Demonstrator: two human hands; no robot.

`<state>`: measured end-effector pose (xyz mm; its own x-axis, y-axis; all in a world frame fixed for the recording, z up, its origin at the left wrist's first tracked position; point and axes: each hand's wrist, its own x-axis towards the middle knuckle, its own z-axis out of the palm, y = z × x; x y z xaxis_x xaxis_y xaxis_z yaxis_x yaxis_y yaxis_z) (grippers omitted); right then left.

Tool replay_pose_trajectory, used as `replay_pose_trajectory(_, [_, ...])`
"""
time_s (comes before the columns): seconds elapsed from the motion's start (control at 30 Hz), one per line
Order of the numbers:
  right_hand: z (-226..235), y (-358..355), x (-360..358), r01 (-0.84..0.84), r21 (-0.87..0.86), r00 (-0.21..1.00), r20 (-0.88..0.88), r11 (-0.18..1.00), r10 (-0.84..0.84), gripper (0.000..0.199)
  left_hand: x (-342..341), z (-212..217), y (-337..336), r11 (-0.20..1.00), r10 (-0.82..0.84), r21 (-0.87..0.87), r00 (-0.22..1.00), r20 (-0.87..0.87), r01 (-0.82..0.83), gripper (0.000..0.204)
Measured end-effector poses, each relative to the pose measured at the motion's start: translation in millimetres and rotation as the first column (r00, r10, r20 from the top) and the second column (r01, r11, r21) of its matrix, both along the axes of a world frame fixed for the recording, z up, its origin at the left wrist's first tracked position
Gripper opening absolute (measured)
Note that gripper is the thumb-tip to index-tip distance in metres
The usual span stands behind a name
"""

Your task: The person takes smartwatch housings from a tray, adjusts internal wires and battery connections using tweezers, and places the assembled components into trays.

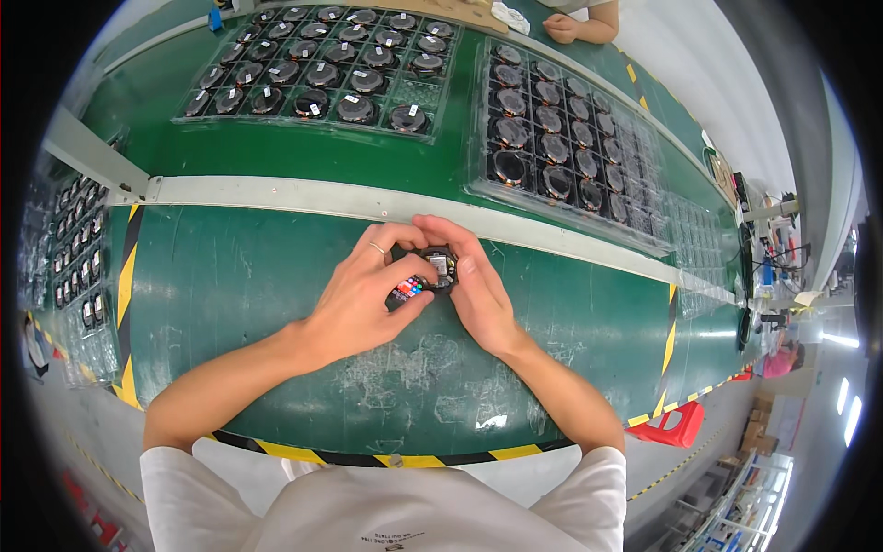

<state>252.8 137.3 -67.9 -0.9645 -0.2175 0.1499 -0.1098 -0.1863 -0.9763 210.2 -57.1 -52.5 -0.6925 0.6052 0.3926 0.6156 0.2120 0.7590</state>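
My left hand [363, 290] and my right hand [474, 281] meet over the green table [276, 276], both closed around one small round black coil part [437, 267] with a white label on top. Under my left thumb sits a small dark block with red, blue and pink spots [405, 292]. A ring is on a finger of my left hand. Most of the round part is hidden by my fingers.
Clear plastic trays of several round black coils lie beyond a pale strip: one tray at the back left [322, 74], one at the back right [561, 138]. More trays stand at the far left [78, 267]. Another person's hand [561, 28] rests at the far edge. A red stool [676, 425] stands at the right.
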Motion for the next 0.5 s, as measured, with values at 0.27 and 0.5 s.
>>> replay_pose_trajectory(0.27, [0.0,-1.2,0.9,-0.055,0.023,0.998,-0.010,0.998,0.055,0.057,1.7,-3.5,-1.8,1.000,0.006,-0.011,1.000,0.024,-0.005,0.021])
replay_pose_trajectory(0.5, [2.3,-3.3,-2.6,-0.031,-0.107,0.997,0.069,0.994,0.039,0.066,4.6,-3.4,1.8,0.999,0.032,0.005,0.999,0.011,-0.032,0.028])
